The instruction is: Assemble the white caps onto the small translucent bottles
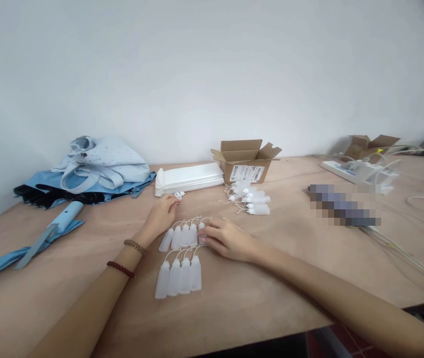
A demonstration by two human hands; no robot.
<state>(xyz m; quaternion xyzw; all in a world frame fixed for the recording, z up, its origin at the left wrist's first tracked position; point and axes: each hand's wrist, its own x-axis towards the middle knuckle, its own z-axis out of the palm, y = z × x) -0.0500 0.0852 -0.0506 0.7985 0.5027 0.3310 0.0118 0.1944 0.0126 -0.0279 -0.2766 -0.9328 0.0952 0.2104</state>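
Observation:
With its fingers closed, my right hand (225, 238) grips a small translucent squeeze bottle (201, 226) with a thin white tail at its cap. This bottle stands at the right end of a back row of similar bottles (184, 235), lying side by side. Nearer to me lies a front row of bottles (179, 278), their caps pointing away. My left hand (164, 211) is beyond the back row's left end, its fingers curled and pinching a small white crumpled piece (178, 195). A loose pile of the same bottles (251, 196) lies farther back, right of centre.
An open cardboard box (247, 166) stands behind the pile, beside flat white packages (191, 178). At left lie a pale cloth bag (103, 166) and a blue umbrella (66, 217). A pixelated object (342, 205), cables and a power strip (341, 171) are at right.

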